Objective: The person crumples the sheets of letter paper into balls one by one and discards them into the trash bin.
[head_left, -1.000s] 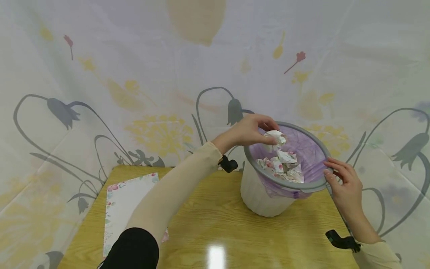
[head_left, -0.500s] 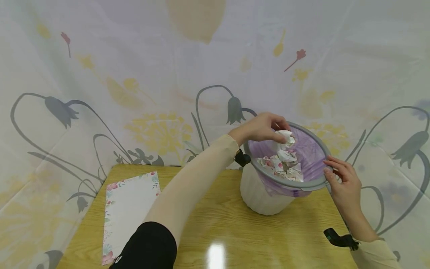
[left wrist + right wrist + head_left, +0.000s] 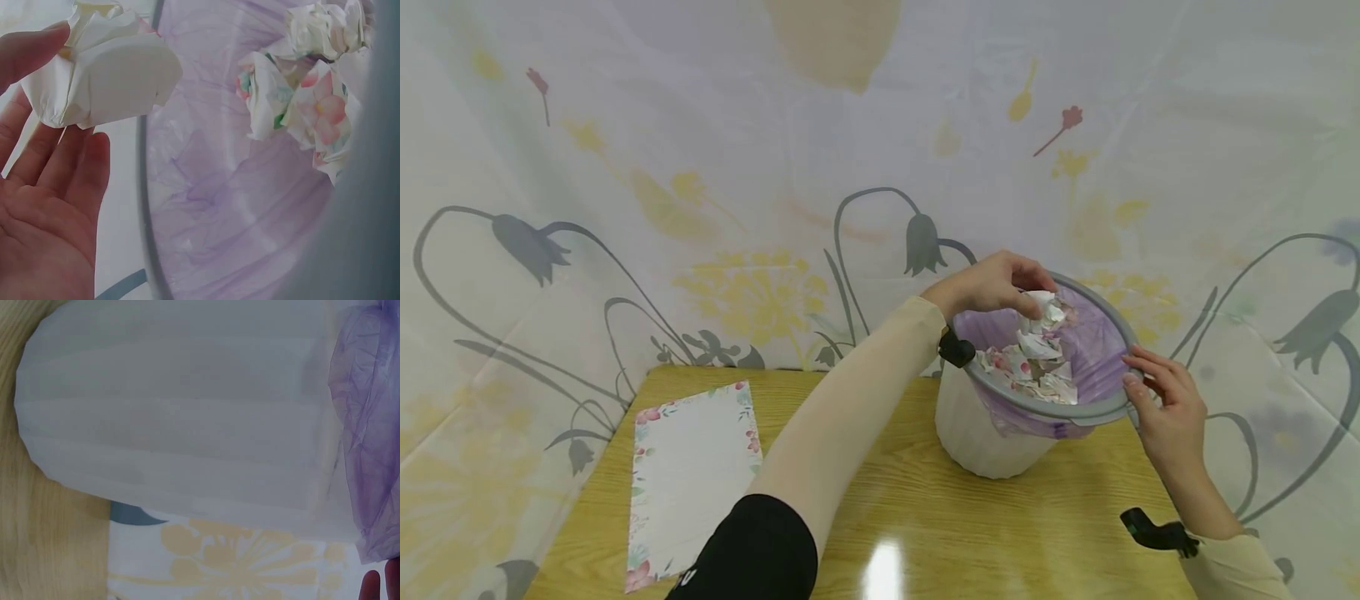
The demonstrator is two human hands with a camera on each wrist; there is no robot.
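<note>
My left hand (image 3: pixel 1000 285) pinches a crumpled ball of paper (image 3: pixel 119 81) between thumb and fingers, above the mouth of a white trash can (image 3: pixel 992 433). In the head view the paper ball (image 3: pixel 1047 310) hangs just inside the far left of the rim. A purple trash bag (image 3: pixel 1093 337) lines the can and folds over its edge. Inside lie several crumpled flowered papers (image 3: pixel 1030 371). On the right, my right hand (image 3: pixel 1171 412) grips the can's grey rim (image 3: pixel 1097 408) with thumb and fingers. Only fingertips (image 3: pixel 370 586) of it show in the right wrist view.
A flat white sheet with a flowered border (image 3: pixel 692 475) lies at the left of the wooden table (image 3: pixel 917 508). Behind the table hangs a cloth printed with flowers (image 3: pixel 760 167). The can stands near the table's back right.
My left hand has moved right and slightly up with the paper ball, further over the bin's mouth. More of the flat sheet shows from under the left arm. The right hand keeps its place.
</note>
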